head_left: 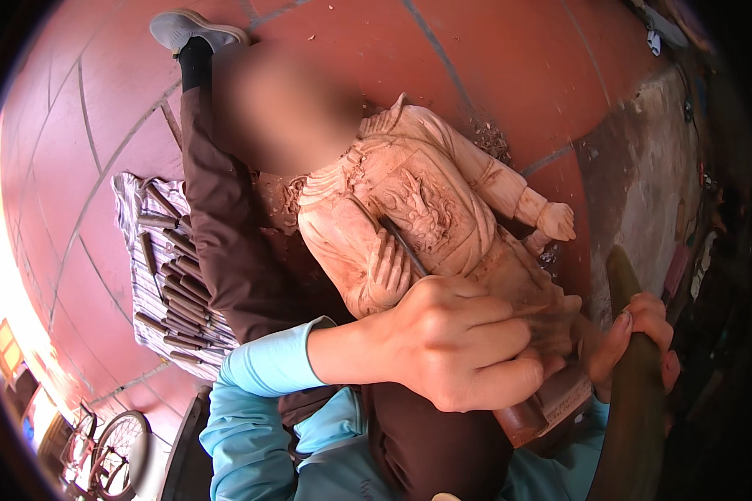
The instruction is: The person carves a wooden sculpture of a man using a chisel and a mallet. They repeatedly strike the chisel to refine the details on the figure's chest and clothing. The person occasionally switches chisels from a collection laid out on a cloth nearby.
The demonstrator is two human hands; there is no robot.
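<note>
A carved wooden statue (443, 167) of a robed figure lies on its back, its top end away from me and blurred. A raised ornament covers its chest. My left hand (459, 342) is closed round the brown handle of a carving chisel (522, 423). The metal shank slants up and left from my fist across the statue's chest, its tip close to the carved folds beside the ornament. At the right, my right hand (650, 321) grips a thick wooden club-like mallet (631, 417), held apart from the chisel handle.
Several chisels (184, 292) with brown handles lie on a striped cloth (125, 200) at the left, beside my outstretched leg (226, 225). Wood chips (491, 140) are scattered on the red tiled floor (510, 50). A grey slab (643, 167) lies right; a bicycle (113, 455) stands lower left.
</note>
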